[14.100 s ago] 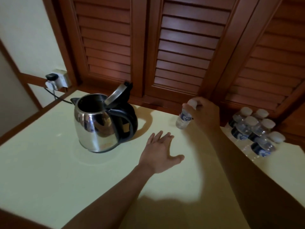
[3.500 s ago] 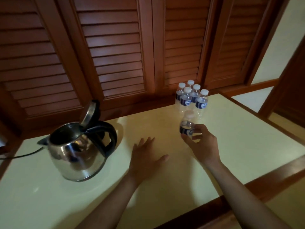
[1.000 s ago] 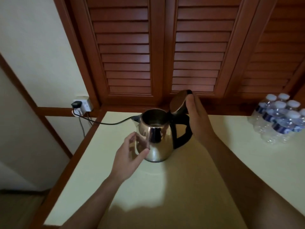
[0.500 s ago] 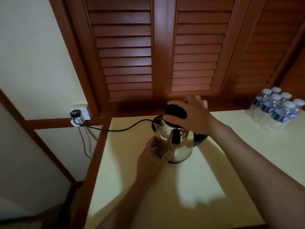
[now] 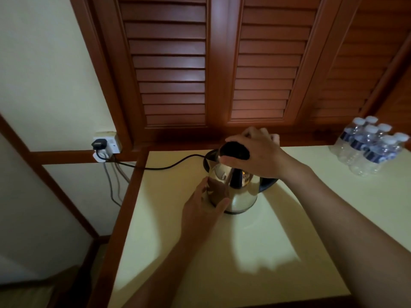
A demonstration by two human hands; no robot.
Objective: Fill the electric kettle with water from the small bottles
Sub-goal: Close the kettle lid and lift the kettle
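While the lid is under the palm: the right hand lies flat over the black lid of the kettle, fingers spread across it, pressing rather than gripping.
Left hand: the left hand is cupped against the near-left side of the steel body, fingers apart, touching the metal to steady it.
Kettle position: upright on the pale tabletop, towards its back edge, below the louvred doors.
Cord: the black cord runs from the kettle's back to the wall socket at left, where a plug is seated.
Bottles: the small bottles stand grouped at the far right of the table, well apart from the kettle; at least 6 white caps show, and how full each is cannot be told.
Step in hand: closing the lid, which suggests pouring is over.
Next move: probably a firm downward push until the lid latches, the left hand bracing so the kettle does not slide.
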